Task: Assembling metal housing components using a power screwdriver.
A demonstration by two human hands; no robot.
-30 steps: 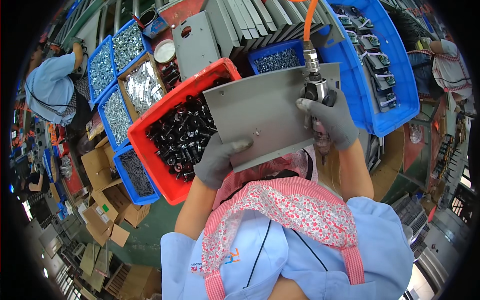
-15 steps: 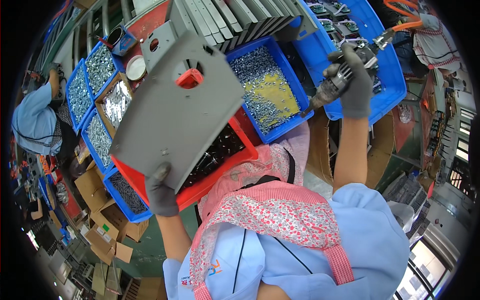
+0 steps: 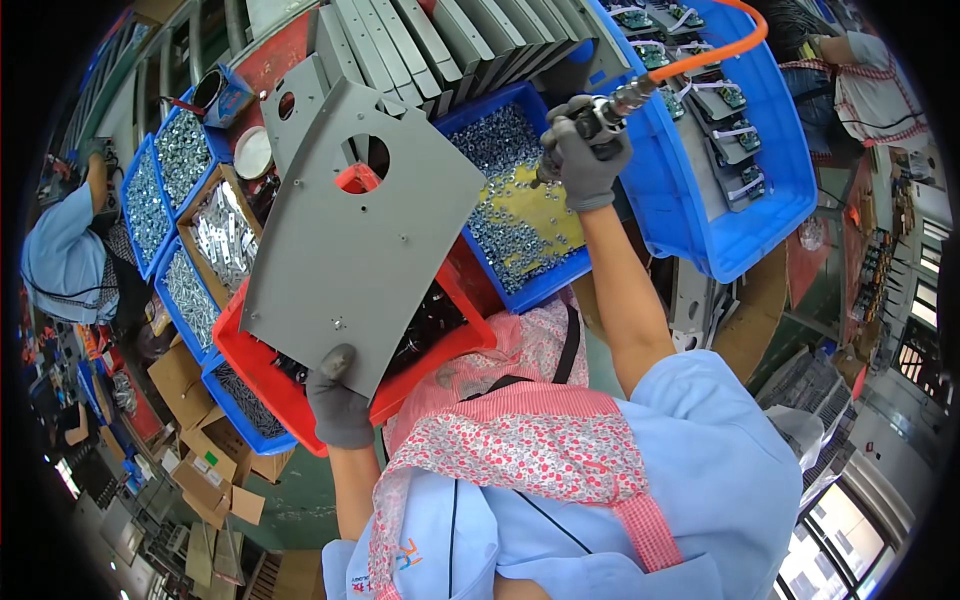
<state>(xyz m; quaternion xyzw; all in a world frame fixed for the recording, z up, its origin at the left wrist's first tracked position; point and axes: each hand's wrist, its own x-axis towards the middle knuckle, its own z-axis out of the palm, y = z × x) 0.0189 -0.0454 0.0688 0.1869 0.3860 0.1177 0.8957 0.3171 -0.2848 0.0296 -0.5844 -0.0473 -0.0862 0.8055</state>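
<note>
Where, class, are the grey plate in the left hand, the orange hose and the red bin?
Grey plate (image 3: 352,240): head view, bare middle of its face.
Orange hose (image 3: 705,60): head view, its lower stretch.
Red bin (image 3: 255,358): head view, left wall.

On the light-blue shirt (image 3: 700,440), an orange-and-blue logo (image 3: 408,555) is printed, and small lettering (image 3: 383,582) is seen beside it.

Power tool (image 3: 604,113) and nut bin (image 3: 548,284) show a workshop.

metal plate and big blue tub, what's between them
In the head view: a smaller blue bin of metal parts, and the right hand holding a tool.
</note>
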